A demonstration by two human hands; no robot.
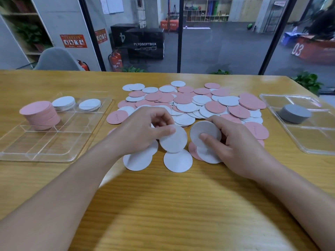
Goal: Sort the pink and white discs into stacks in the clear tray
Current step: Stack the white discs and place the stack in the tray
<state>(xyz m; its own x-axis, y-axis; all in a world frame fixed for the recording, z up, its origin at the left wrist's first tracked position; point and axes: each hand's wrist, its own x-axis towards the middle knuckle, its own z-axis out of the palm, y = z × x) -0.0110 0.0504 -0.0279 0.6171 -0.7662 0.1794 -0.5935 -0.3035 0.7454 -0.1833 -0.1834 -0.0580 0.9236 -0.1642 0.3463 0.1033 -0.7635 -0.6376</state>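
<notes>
A loose pile of pink and white discs (195, 104) covers the middle of the wooden table. My left hand (143, 131) pinches one white disc (175, 141) by its edge, just above the pile's near side. My right hand (233, 144) grips a white disc (203, 129) tilted upright, thumb pressed on its face. The clear tray (54, 151) on the left holds a tall pink stack (40, 115), a white stack (63, 103) and a low white stack (90, 105) in separate compartments.
A second clear tray (311, 142) at the right holds a grey stack (294, 113). Two white discs (177, 161) lie flat near the front of the pile. Bare table extends toward me. A grey chair (56, 59) stands beyond the far edge.
</notes>
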